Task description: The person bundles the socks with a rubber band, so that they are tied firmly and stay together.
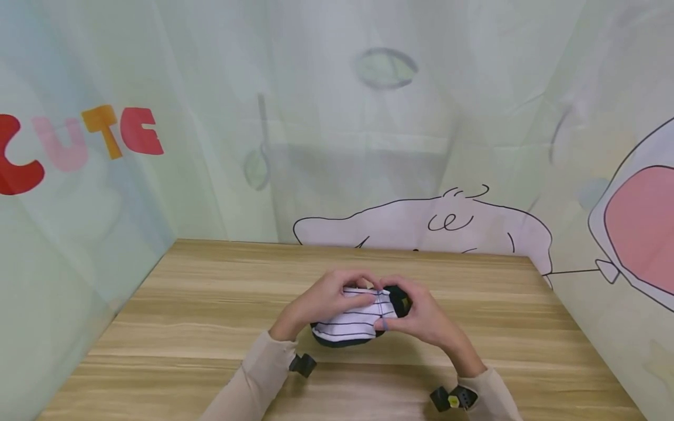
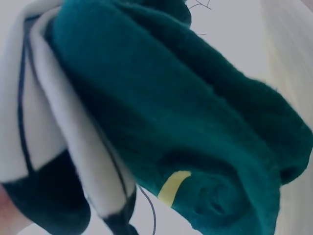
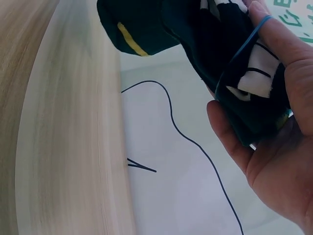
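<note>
A small folded cloth bundle (image 1: 342,324), white with dark stripes outside and dark green beneath, is held between both hands over the table. My left hand (image 1: 329,298) grips its left part, thumb on the striped face and fingers behind the far edge. At the other end, my right hand (image 1: 423,313) pinches the bundle. A thin blue elastic band (image 3: 244,46) runs across the cloth and over the right thumb (image 3: 281,41). In the left wrist view, dark green fabric (image 2: 161,98) with a yellow mark fills much of the picture; most of the left hand is hidden there.
A wood-grain table (image 1: 210,304) lies beneath the hands. Pale printed curtains (image 1: 337,128) with cartoon drawings enclose its back and sides. A small black device (image 1: 302,365) sits at the left wrist, and another (image 1: 454,400) at the right.
</note>
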`<action>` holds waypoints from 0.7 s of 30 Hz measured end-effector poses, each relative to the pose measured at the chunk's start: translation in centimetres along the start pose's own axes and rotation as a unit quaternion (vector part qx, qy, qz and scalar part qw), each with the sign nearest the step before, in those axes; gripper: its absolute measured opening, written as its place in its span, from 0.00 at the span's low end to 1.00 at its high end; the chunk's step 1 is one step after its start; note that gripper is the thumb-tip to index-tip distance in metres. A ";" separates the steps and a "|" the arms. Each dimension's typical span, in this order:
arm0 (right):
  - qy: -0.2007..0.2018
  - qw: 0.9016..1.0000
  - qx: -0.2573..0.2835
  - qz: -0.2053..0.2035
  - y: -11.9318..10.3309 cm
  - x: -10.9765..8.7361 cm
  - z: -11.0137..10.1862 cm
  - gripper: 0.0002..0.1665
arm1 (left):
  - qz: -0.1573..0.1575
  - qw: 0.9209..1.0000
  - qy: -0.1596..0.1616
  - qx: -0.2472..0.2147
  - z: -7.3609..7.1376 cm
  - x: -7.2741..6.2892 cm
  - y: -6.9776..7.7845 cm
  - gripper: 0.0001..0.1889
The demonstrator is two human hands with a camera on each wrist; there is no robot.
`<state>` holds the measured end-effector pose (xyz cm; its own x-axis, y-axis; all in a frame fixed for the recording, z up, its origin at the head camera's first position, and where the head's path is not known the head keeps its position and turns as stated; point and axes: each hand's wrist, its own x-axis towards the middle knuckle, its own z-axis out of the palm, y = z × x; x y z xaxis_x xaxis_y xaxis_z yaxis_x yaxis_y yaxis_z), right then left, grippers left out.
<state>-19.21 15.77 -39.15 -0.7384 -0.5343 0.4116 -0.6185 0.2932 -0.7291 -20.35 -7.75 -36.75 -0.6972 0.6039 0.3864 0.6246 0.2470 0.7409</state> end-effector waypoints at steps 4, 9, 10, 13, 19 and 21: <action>-0.003 1.000 0.011 0.003 0.0 0.0 -0.1 0.30 | 0.006 1.000 -0.015 0.004 0.1 0.0 0.0 0.07; -0.003 1.000 0.028 0.006 -0.2 -0.1 -0.1 0.28 | 0.015 0.999 -0.025 0.013 0.2 0.0 -0.1 0.05; -0.004 1.000 0.031 0.003 -0.2 -0.1 -0.1 0.28 | 0.017 0.999 -0.028 0.016 0.2 0.0 -0.1 0.04; -0.005 0.999 0.040 0.006 -0.3 -0.1 -0.1 0.28 | 0.018 0.999 -0.040 0.026 0.2 0.0 0.1 0.03; -0.016 0.998 0.061 0.018 -0.1 -0.2 -0.4 0.29 | 0.022 0.996 -0.063 0.064 0.1 0.0 0.3 0.02; -0.017 0.998 0.064 0.020 0.0 -0.2 -0.5 0.29 | 0.034 0.994 -0.067 0.074 0.1 0.0 0.2 0.03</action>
<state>-19.18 16.28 -39.01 -0.7512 -0.5515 0.3629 -0.5471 0.2123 -0.8097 -20.22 -7.67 -36.65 -0.6037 0.7169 0.3488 0.7212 0.3045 0.6222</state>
